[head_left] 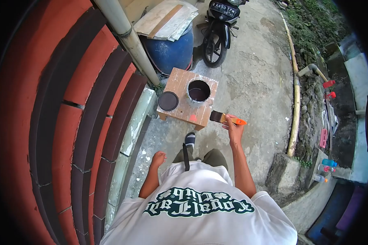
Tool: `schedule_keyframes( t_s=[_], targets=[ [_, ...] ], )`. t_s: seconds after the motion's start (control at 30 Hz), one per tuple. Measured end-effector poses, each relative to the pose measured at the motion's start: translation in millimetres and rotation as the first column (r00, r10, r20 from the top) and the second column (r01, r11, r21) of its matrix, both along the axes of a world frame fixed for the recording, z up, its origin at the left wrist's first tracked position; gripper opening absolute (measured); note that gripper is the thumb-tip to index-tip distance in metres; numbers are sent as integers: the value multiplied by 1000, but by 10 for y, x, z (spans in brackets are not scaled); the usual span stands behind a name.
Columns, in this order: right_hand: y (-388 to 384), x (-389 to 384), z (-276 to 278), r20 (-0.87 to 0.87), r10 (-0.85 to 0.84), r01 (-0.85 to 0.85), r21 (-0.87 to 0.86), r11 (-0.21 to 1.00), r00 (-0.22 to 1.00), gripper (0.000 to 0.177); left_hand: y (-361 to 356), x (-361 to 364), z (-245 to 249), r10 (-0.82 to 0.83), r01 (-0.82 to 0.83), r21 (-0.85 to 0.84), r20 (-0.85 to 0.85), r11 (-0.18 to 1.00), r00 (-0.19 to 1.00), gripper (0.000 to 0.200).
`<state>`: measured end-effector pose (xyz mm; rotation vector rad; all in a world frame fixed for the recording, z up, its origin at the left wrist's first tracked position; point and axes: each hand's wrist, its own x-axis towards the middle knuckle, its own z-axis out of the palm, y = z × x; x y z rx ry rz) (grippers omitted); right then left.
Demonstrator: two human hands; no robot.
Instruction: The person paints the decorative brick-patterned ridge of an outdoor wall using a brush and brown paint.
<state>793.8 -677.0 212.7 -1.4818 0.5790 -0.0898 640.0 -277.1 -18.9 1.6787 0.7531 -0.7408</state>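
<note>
My right hand [234, 127] grips a paintbrush [219, 117] by its orange handle. The brush's dark bristles point left, just off the right edge of a small wooden table [180, 83]. On that table stands an open paint can [199, 92] with dark brown paint inside and drips on its rim. A round dark lid [168, 101] lies to the left of the can. Hanging low at my left side, my left hand [159, 158] is loosely closed, with nothing visible in it.
A wall with orange and dark brown stepped bands [81, 134] runs along the left. Behind the table are a blue barrel [169, 53] topped with boards, and a parked motorbike [216, 36]. A bamboo pole [295, 110] edges the concrete path at the right, near several bottles.
</note>
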Motion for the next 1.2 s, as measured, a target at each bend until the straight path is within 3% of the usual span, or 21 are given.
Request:
schedule_keyframes(
  t_s=[0.17, 0.3, 0.5, 0.57, 0.63, 0.67, 0.77, 0.97, 1.13, 1.2],
  targets=[
    [11, 875, -235, 41, 79, -82, 75, 994, 996, 30, -209, 1059, 551, 36, -32, -20, 295, 999, 955, 20],
    [4, 1574, -634, 36, 178, -180, 62, 982, 983, 27, -317, 1152, 652, 64, -68, 12, 209, 998, 976, 21],
    [224, 2578, -1711, -170, 373, -407, -260, 876, 912, 25, -566, 25, 351, 373, -380, 95, 86, 920, 924, 19],
    [351, 2831, -2422, -155, 462, -482, -414, 773, 874, 26, -804, -544, 427, 473, -471, 103, 2, 876, 881, 19],
    [505, 2985, -2796, -114, 528, -500, -536, 680, 841, 24, -1123, -1128, 518, 575, -563, 121, -119, 817, 809, 19],
    [583, 3047, -2725, -239, 537, -578, -484, 657, 809, 24, -1295, -1357, 569, 649, -634, 144, -215, 760, 730, 20],
    [744, 3205, -2926, -272, 543, -597, -516, 615, 795, 23, -1864, -1780, 784, 740, -720, 229, -389, 654, 548, 22],
    [861, 3353, -3297, -370, 611, -687, -584, 433, 700, 24, -2615, -1685, 954, 750, -766, 188, -439, 615, 494, 26],
    [828, 3369, -3320, -384, 618, -703, -567, 429, 686, 22, -2574, -1310, 866, 782, -784, 173, -348, 596, 518, 26],
    [768, 3337, -3256, -365, 613, -698, -527, 484, 701, 21, -2509, -1210, 834, 805, -807, 163, -316, 568, 503, 25]
  ],
)
